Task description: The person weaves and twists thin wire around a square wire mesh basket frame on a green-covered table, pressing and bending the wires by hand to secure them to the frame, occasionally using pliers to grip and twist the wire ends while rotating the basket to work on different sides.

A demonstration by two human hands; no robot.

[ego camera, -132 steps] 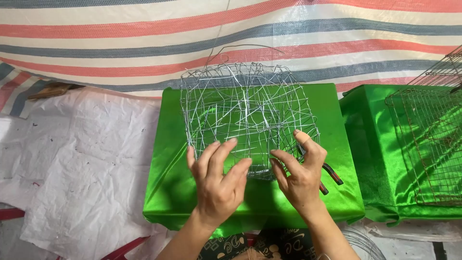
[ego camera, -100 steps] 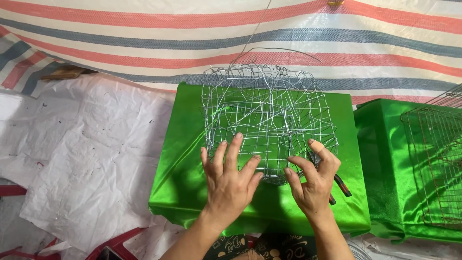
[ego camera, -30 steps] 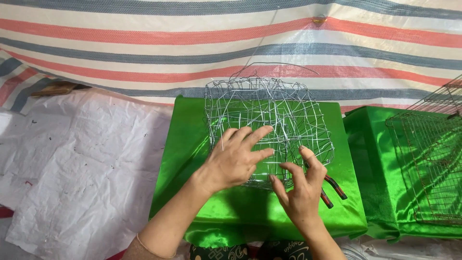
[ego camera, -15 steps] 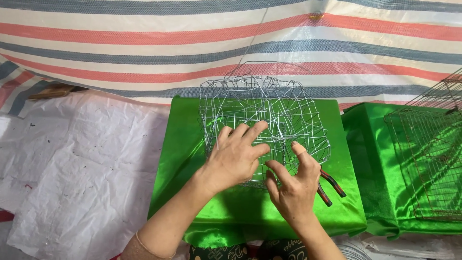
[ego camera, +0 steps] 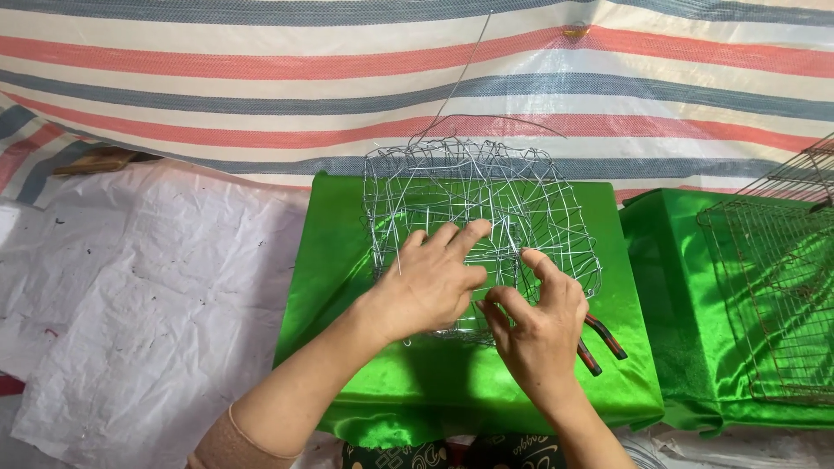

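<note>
- Wire mesh basket [ego camera: 482,217] sits on the middle of a green satin-covered block [ego camera: 434,391], up against a striped tarp [ego camera: 261,78] backdrop.
- Basket walls and base look formed: rough grid all round, irregular cells. Judging by that, the bulk of the weave is done.
- Loose wire tail [ego camera: 465,74] runs up from the top rim, uncut and untucked, so the rim isn't finished.
- Left hand [ego camera: 430,282] lies flat on the near side of the mesh, fingers spread, pressing rather than gripping.
- Right hand [ego camera: 540,317] just beside it, fingers curled at a strand on the near edge; can't tell if it's actually pinched.
- Pliers [ego camera: 599,340], red and black handles, lie on the block partly under the right hand, not held.
- Second green block on the right carries a finer wire cage [ego camera: 773,295].
- White sheet [ego camera: 130,295] covers the floor on the left.
</note>
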